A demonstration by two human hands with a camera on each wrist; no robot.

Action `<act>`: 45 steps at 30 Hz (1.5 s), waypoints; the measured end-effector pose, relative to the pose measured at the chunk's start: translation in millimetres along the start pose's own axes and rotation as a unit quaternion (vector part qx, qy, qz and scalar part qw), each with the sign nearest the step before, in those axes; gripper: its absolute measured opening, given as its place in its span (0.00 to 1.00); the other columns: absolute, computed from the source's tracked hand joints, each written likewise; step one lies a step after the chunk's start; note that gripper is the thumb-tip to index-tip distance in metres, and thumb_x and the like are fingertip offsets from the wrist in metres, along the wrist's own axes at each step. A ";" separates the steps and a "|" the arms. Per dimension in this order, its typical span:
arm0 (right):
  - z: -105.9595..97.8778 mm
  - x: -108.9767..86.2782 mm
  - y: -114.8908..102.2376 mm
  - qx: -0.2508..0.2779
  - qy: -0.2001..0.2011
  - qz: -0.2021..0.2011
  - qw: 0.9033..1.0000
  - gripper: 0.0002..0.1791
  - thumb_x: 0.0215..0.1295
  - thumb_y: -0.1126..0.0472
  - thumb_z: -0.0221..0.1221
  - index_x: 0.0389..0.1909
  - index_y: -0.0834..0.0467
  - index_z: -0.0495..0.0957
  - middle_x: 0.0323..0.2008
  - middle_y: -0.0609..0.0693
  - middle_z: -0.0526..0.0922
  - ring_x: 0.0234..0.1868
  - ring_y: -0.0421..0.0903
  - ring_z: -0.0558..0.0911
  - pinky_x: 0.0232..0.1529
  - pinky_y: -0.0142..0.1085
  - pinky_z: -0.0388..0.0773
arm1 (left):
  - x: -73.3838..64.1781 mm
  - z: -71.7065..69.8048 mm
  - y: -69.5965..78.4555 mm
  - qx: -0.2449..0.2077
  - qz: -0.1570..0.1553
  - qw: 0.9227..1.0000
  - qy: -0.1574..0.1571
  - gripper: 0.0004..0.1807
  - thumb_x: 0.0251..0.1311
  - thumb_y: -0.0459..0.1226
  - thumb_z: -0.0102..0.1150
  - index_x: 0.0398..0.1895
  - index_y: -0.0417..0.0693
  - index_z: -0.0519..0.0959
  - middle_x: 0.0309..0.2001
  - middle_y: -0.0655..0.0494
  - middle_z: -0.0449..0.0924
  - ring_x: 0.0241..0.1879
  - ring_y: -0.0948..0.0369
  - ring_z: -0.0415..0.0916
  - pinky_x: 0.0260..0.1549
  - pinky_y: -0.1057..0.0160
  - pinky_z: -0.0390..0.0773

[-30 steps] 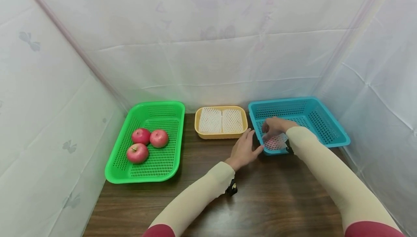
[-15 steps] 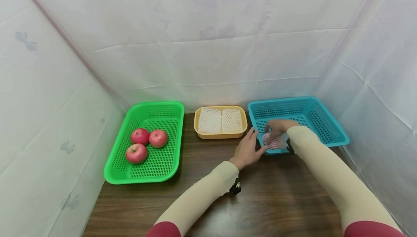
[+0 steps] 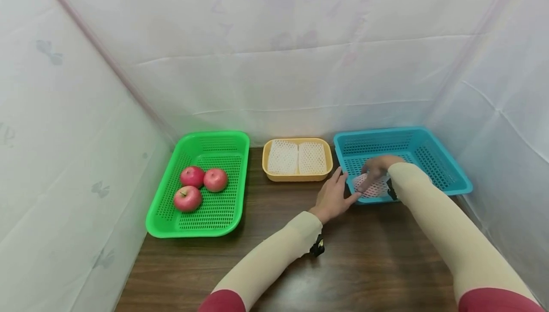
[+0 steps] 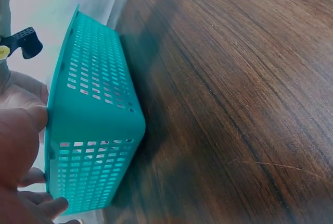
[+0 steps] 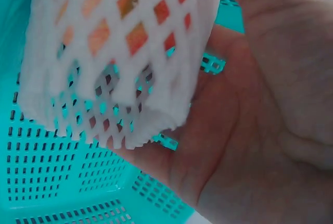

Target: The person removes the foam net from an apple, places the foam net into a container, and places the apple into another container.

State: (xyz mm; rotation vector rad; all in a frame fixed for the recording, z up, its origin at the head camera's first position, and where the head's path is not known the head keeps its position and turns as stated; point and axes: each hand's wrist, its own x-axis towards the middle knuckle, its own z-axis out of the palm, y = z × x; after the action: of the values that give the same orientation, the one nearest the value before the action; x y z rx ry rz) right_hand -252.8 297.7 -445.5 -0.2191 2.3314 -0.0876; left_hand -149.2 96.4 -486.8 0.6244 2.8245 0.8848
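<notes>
My right hand (image 3: 379,166) reaches into the near left corner of the blue basket (image 3: 462,187). It holds an apple in a white foam net (image 3: 374,190), its fingers over the fruit. Red and yellow apple skin shows through the net's mesh (image 5: 112,41) in the right wrist view, with the palm (image 5: 229,114) close beside it and some fingers hidden behind. My left hand (image 3: 332,198) rests at the same corner, fingers stretched along the left rim and thumb at the front rim. In the left wrist view its thumb and fingertips touch the basket's rim (image 4: 51,130) from outside.
A green basket (image 3: 233,216) on the left holds three red apples (image 3: 188,198). Between the baskets sits a small yellow tray (image 3: 296,177) with two stacks of flat white foam nets (image 3: 312,158). Whitish curtains (image 3: 257,78) hang behind and on both sides of the wooden table (image 3: 364,255).
My right fingers have shifted slightly over the netted apple, so more of it shows. My left hand has edged closer against the blue basket's corner. The head view has swung a little.
</notes>
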 end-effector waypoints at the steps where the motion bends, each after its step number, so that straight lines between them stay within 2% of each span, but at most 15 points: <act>1: 0.2 -0.4 0.5 0.004 -0.003 0.003 1.000 0.65 0.40 0.19 0.68 0.73 0.61 0.69 0.72 0.70 0.66 0.70 0.73 0.65 0.57 0.70 0.71 | 0.3 0.6 0.1 0.000 -0.002 1.000 -0.002 0.40 0.70 0.58 0.58 0.78 0.47 0.64 0.82 0.52 0.51 0.74 0.55 0.63 0.69 0.57 0.68; 8: 0.6 -2.5 2.3 0.034 -0.011 0.020 0.999 0.68 0.37 0.20 0.70 0.75 0.61 0.66 0.73 0.70 0.63 0.71 0.74 0.62 0.59 0.72 0.69 | 1.1 1.4 1.7 0.008 -0.001 1.000 0.001 0.40 0.70 0.59 0.57 0.78 0.48 0.64 0.82 0.53 0.51 0.73 0.54 0.64 0.68 0.56 0.69; 22: 1.2 -1.1 4.0 0.039 -0.009 0.028 0.999 0.72 0.31 0.19 0.71 0.75 0.58 0.66 0.73 0.70 0.62 0.69 0.74 0.64 0.56 0.71 0.71 | 0.0 0.0 3.6 0.010 0.004 1.000 -0.003 0.40 0.72 0.59 0.55 0.78 0.48 0.63 0.82 0.52 0.50 0.74 0.52 0.63 0.69 0.55 0.68; 25: 1.9 -2.1 3.7 0.037 -0.011 0.023 0.999 0.71 0.32 0.19 0.71 0.76 0.58 0.66 0.73 0.70 0.62 0.70 0.75 0.64 0.55 0.71 0.72 | 0.2 1.3 2.3 0.007 0.004 1.000 -0.002 0.40 0.71 0.59 0.55 0.78 0.48 0.63 0.82 0.52 0.50 0.75 0.52 0.62 0.69 0.54 0.67; 33: 2.8 -2.8 0.3 0.034 -0.020 -0.008 0.999 0.65 0.42 0.25 0.72 0.77 0.58 0.63 0.75 0.68 0.60 0.72 0.73 0.60 0.58 0.70 0.71 | -0.5 2.4 1.1 0.014 0.006 1.000 0.002 0.39 0.72 0.58 0.55 0.78 0.48 0.63 0.82 0.51 0.50 0.74 0.53 0.63 0.69 0.55 0.68; 45: 3.3 -2.8 4.1 0.019 -0.002 -0.023 1.000 0.63 0.41 0.26 0.73 0.75 0.56 0.66 0.72 0.69 0.64 0.68 0.74 0.66 0.54 0.71 0.72 | -2.6 -0.1 1.1 0.014 -0.001 1.000 -0.001 0.39 0.72 0.58 0.56 0.78 0.48 0.64 0.82 0.51 0.50 0.73 0.53 0.64 0.69 0.56 0.68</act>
State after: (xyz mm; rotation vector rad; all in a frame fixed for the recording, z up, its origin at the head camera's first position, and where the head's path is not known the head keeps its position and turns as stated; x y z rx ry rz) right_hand -249.0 302.3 -446.3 -0.2539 2.3196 -0.1535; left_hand -146.5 96.1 -486.1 0.6265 2.8393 0.8442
